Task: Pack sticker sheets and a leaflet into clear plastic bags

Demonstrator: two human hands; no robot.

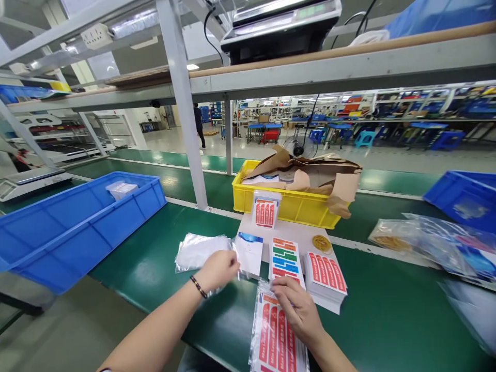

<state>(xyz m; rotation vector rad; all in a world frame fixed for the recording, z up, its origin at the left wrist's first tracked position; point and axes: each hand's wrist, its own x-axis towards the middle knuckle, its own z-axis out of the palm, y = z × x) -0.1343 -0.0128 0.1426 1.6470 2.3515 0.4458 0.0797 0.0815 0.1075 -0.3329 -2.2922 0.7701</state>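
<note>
My left hand [219, 271], a dark bead bracelet at its wrist, is closed with clear plastic at its fingertips, apparently a thin bag. Beside it lie several clear bags [199, 250] and a blue-and-white printed leaflet stack [250, 256]. With bent fingers, my right hand [297, 310] pinches near the top of a clear bag of red label sheets [275, 336] at the table's front. Just beyond it is a stack of multicoloured label sheets [285, 256]. A thick stack of red label sheets [327, 276] stands to its right.
A yellow crate [287, 206] with torn brown paper stands behind, a bagged label set [265, 209] leaning on it. Yellow rubber bands [322, 244] lie nearby. Blue bins [89, 222] flank the left, another blue bin [465, 199] the right. A shelf beam [329, 67] crosses above.
</note>
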